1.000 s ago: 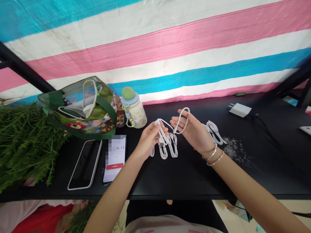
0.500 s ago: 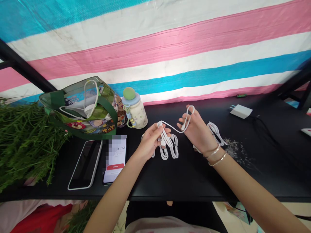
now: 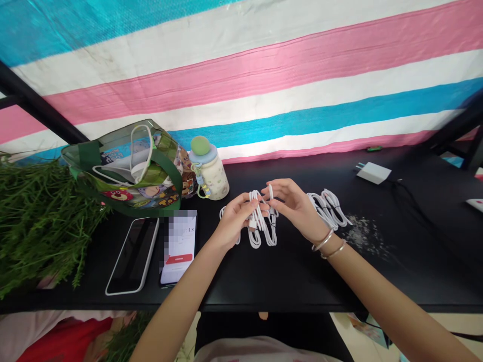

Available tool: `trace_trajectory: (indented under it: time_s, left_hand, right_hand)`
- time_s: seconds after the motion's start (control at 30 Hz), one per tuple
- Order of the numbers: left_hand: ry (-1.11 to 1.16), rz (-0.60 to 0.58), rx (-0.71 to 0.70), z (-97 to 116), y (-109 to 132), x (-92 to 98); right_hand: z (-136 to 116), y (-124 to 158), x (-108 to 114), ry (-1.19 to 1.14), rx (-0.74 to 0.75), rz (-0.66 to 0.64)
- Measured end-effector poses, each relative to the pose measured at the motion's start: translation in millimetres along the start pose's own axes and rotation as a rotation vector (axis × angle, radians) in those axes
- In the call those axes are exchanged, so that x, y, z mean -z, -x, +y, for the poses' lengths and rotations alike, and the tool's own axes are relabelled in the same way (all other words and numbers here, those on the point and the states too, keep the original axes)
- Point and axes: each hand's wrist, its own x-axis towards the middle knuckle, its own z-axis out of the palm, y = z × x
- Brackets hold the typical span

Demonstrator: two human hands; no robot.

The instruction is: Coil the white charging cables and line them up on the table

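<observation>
My left hand (image 3: 234, 220) is closed around a bunch of looped white cable (image 3: 263, 229) held just above the black table (image 3: 287, 271). My right hand (image 3: 296, 206) pinches the free end of that same cable at the top of the bunch, fingertips touching the left hand's. Two bangles circle my right wrist. A second coiled white cable (image 3: 329, 208) lies on the table just right of my right hand.
Left of the hands lie two phones (image 3: 133, 254) (image 3: 178, 246). Behind them stand a small cream bottle with a green cap (image 3: 209, 168) and a clear cartoon-print bag (image 3: 130, 168). Green stalks (image 3: 35, 221) pile at far left. A white charger (image 3: 373, 172) sits far right.
My right hand has come down and leftward from a raised loop, bringing the cable end onto the bunch in my left hand. The left hand has stayed in place.
</observation>
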Motion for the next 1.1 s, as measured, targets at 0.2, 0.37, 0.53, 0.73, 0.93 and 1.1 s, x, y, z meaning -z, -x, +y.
trace_trajectory:
  time_s: [0.2, 0.37, 0.53, 0.73, 0.93, 1.1]
  left_hand:
    - [0.028, 0.022, 0.010, 1.0, 0.5, -0.7]
    - [0.015, 0.021, 0.022, 2.3, 2.1, -1.8]
    - [0.013, 0.035, 0.000, 1.8, 1.5, -1.0]
    - [-0.067, 0.046, -0.050, -1.8, -0.6, 1.2]
    - [-0.115, 0.061, -0.115, -1.1, 0.5, -1.0]
    - [-0.165, 0.049, -0.155, -1.8, 1.3, -2.1]
  right_hand:
    - [-0.8, -0.3, -2.8, -0.082, 0.010, 0.116]
    - [-0.7, -0.1, -2.3, -0.087, -0.019, 0.201]
    - [-0.7, -1.3, -1.1, -0.084, -0.001, 0.245]
    - [1.5, 0.9, -2.7, 0.067, 0.019, 0.061]
    - [2.7, 3.4, -5.7, 0.002, 0.014, -0.010]
    - [3.4, 4.2, -7.0, 0.008, -0.015, -0.036]
